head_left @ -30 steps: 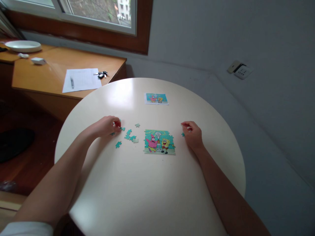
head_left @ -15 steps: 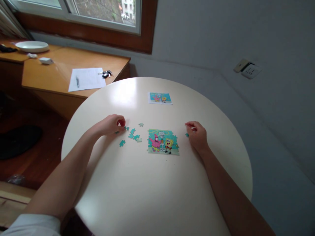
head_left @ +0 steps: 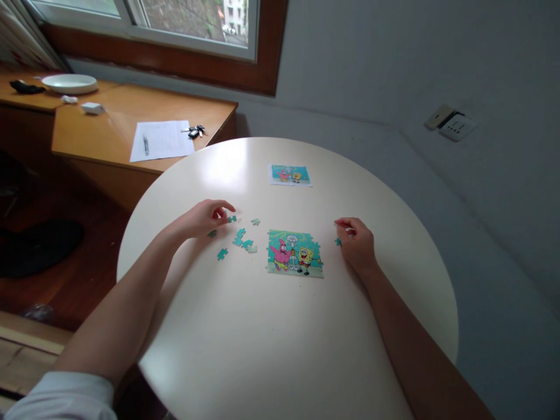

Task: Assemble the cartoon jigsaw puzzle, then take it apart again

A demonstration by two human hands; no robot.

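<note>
My left hand (head_left: 209, 218) is over the left part of the table, its index finger stretched forward and a small teal puzzle piece (head_left: 231, 219) at its fingertips, seemingly gripped by the thumb. Close by lie several loose teal pieces (head_left: 240, 237), one of them (head_left: 222, 254) nearer me and a pale one (head_left: 255, 221) farther off. A mostly joined cartoon jigsaw puzzle (head_left: 294, 254) lies flat between my hands, its right edge uneven. To its right rests my right hand (head_left: 357, 240), fingers curled; another teal piece (head_left: 338, 241) shows beside it. What those fingers hold, if anything, is hidden.
A printed reference picture (head_left: 290, 175) lies at the far side of the round white table (head_left: 280, 332). On the wooden desk (head_left: 118, 105) at the back left are paper (head_left: 163, 140), a pen, keys (head_left: 195, 131) and a white dish (head_left: 70, 83). Walls stand behind and right.
My left hand has moved slightly away from me with the puzzle piece, and its index finger has straightened. My right hand stays put. The whole view has shifted a little.
</note>
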